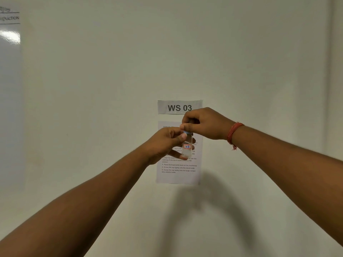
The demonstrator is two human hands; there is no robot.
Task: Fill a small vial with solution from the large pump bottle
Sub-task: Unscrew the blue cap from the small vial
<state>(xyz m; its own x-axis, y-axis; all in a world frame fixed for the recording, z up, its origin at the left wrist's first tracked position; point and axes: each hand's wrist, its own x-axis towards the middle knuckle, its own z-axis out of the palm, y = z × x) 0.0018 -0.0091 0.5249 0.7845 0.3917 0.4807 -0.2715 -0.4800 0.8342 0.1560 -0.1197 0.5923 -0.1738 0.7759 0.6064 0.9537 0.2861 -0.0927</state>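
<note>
A small clear vial (187, 148) with a red-bordered label reading "17B" is held up in front of the wall, upright. My left hand (165, 143) grips its body from the left, fingers curled behind it. My right hand (204, 124) comes from above and pinches the blue cap (187, 133) at the vial's top between thumb and fingertips. A red thread band sits on my right wrist. The large pump bottle is not in view.
A white wall fills the view. A "WS 03" sign (179, 107) and a printed instruction sheet (178, 169) are taped to it behind my hands. A glossy board (10, 52) hangs at the far left edge.
</note>
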